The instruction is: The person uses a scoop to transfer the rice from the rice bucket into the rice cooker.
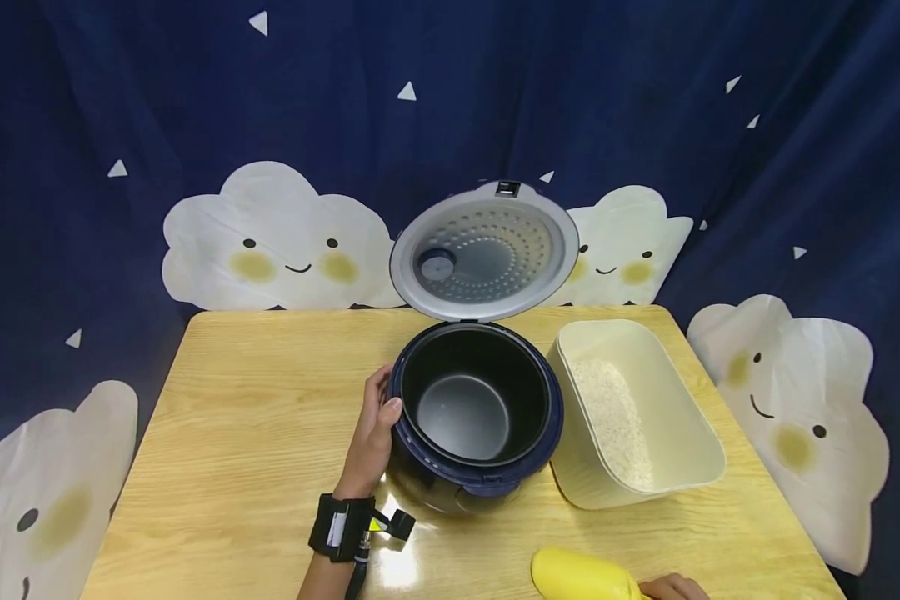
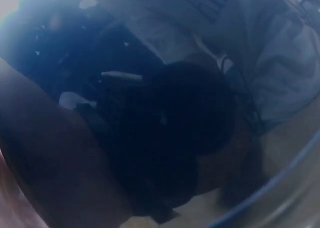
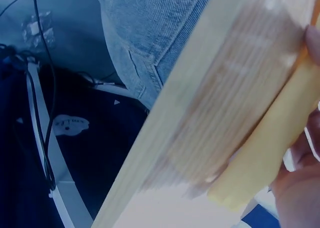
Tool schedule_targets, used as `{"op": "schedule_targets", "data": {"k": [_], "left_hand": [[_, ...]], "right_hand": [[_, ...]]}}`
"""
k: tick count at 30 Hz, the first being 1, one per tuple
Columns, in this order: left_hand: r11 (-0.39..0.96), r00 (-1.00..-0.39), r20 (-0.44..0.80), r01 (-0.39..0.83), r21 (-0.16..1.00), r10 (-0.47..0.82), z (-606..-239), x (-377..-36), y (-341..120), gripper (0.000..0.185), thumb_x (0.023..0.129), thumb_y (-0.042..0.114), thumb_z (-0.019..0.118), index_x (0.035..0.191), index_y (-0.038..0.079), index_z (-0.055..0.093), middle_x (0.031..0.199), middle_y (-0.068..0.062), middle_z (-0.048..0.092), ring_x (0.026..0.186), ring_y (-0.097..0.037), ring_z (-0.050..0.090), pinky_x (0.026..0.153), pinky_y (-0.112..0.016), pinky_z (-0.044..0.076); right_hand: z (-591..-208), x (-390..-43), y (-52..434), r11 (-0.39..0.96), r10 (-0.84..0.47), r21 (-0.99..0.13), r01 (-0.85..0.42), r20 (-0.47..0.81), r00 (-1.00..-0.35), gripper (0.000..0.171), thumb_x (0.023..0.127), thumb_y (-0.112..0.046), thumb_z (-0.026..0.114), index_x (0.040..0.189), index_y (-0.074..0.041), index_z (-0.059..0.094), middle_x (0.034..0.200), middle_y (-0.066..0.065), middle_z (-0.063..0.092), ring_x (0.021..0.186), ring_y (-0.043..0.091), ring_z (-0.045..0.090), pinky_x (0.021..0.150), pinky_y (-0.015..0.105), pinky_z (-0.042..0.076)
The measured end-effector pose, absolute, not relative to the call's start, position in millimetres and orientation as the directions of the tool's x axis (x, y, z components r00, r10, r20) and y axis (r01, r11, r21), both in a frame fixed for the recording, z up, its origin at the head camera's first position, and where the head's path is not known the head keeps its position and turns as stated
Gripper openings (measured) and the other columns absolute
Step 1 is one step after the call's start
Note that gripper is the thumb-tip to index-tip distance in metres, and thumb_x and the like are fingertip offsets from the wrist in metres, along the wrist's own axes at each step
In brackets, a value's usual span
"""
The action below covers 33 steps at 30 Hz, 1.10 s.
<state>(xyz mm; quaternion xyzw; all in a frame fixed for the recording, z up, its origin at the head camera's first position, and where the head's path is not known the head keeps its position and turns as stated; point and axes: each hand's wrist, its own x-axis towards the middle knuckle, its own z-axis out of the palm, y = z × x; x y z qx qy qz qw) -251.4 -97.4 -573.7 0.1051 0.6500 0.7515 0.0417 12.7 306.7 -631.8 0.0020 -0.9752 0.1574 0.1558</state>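
Navy-blue round rice cooker sits at table centre, its grey perforated lid tipped up at 12 o'clock and its black inner pot showing nothing inside. Left hand rests against the cooker's body at 9 o'clock, fingers curved round the side wall and thumb on the rim; it steadies rather than lifts. Right hand is barely in frame at 5 o'clock by the near table edge, fingers wrapped on a yellow plastic scoop-like object; the grip is partly cut off, and the right wrist view shows fingers against the yellow piece over the wooden edge. Cream rectangular plastic bin holding white rice lies just beside the cooker at 3 o'clock, long axis running near to far, slightly slanted. From the right hand the bin lies at 12 o'clock, so that hand is the nearer one to it. Light wood table carries everything. No brand, label or writing readable; left wrist view too dark and blurred to use.
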Motion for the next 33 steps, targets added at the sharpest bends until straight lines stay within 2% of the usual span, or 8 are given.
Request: {"op": "schedule_targets", "data": {"k": [7,12,16,18,21,24,28,33], "left_hand": [[-0.208,-0.97,0.131,0.088,0.974,0.202,-573.3,-252.0,-87.7,0.059,0.098,0.029,0.045,0.156,0.024,0.034,0.158,-0.006,0.042,0.143,-0.019,0.041,0.114,-0.014,0.035],[-0.215,-0.976,0.145,0.108,0.971,0.162,-573.3,-251.8,-88.4,0.059,0.097,0.029,0.045,0.155,0.025,0.036,0.157,-0.006,0.044,0.142,-0.017,0.043,0.114,-0.013,0.035],[-0.195,-0.977,0.147,0.117,0.974,0.152,-575.4,-251.7,-94.1,0.059,0.097,0.029,0.045,0.155,0.024,0.037,0.157,-0.006,0.045,0.141,-0.014,0.044,0.114,-0.012,0.034],[-0.193,-0.978,0.144,0.113,0.975,0.153,-577.2,-251.1,-94.5,0.059,0.097,0.029,0.045,0.155,0.023,0.036,0.157,-0.007,0.045,0.141,-0.015,0.044,0.114,-0.012,0.034],[-0.209,-0.978,0.144,0.111,0.972,0.153,-577.9,-250.8,-93.1,0.059,0.096,0.029,0.046,0.155,0.023,0.037,0.156,-0.007,0.045,0.14,-0.016,0.045,0.113,-0.013,0.035],[-0.224,-0.977,0.156,0.121,0.967,0.146,-578.9,-250.5,-90.6,0.059,0.096,0.03,0.046,0.154,0.022,0.038,0.155,-0.007,0.046,0.14,-0.016,0.046,0.113,-0.014,0.036],[-0.225,-0.976,0.17,0.136,0.965,0.135,-579.9,-250.9,-87.7,0.059,0.096,0.031,0.046,0.154,0.022,0.039,0.155,-0.006,0.048,0.14,-0.017,0.047,0.114,-0.015,0.037],[-0.194,-0.979,0.167,0.142,0.971,0.116,-580.9,-251.8,-90.7,0.059,0.096,0.034,0.047,0.154,0.025,0.04,0.156,-0.004,0.048,0.141,-0.018,0.047,0.113,-0.014,0.038]], "right_hand": [[-618.6,9.8,300.6,0.923,0.06,-0.376,-0.089,0.367,-0.928,0.045,0.047,0.001,0.097,0.082,-0.012,0.072,0.082,-0.018,0.061,0.073,-0.013,0.053,0.062,0.004,0.042],[-602.3,2.1,293.6,0.873,0.099,-0.477,-0.098,0.372,-0.923,0.043,0.053,0.012,0.089,0.086,-0.007,0.07,0.083,-0.022,0.058,0.07,-0.013,0.05,0.058,0.007,0.04],[-578.9,-1.4,289.4,0.846,0.078,-0.528,-0.08,0.27,-0.96,0.034,0.07,0.011,0.082,0.089,-0.015,0.07,0.084,-0.027,0.055,0.068,-0.012,0.048,0.056,0.01,0.038],[-565.8,-4.3,289.4,0.836,0.043,-0.538,-0.105,0.256,-0.966,0.035,0.076,0.012,0.077,0.089,-0.019,0.068,0.082,-0.024,0.056,0.064,-0.01,0.048,0.054,0.009,0.038],[-553.8,-9.0,289.0,0.83,-0.02,-0.525,-0.188,0.309,-0.951,0.042,0.077,0.016,0.071,0.089,-0.024,0.065,0.081,-0.021,0.056,0.063,-0.009,0.047,0.055,0.007,0.037],[-544.5,-11.3,286.0,0.85,-0.029,-0.485,-0.204,0.343,-0.939,0.043,0.08,0.015,0.068,0.089,-0.026,0.062,0.08,-0.021,0.053,0.062,-0.01,0.044,0.054,0.006,0.035],[-527.0,-13.0,279.1,0.878,0.001,-0.45,-0.162,0.341,-0.94,0.039,0.087,0.012,0.064,0.089,-0.027,0.06,0.074,-0.024,0.044,0.058,-0.01,0.039,0.052,0.007,0.031],[-498.7,-15.8,271.4,0.884,0.131,-0.466,0.033,0.181,-0.975,0.025,0.104,-0.003,0.05,0.09,-0.021,0.058,0.063,-0.02,0.042,0.052,-0.004,0.04,0.049,0.016,0.035]]}}
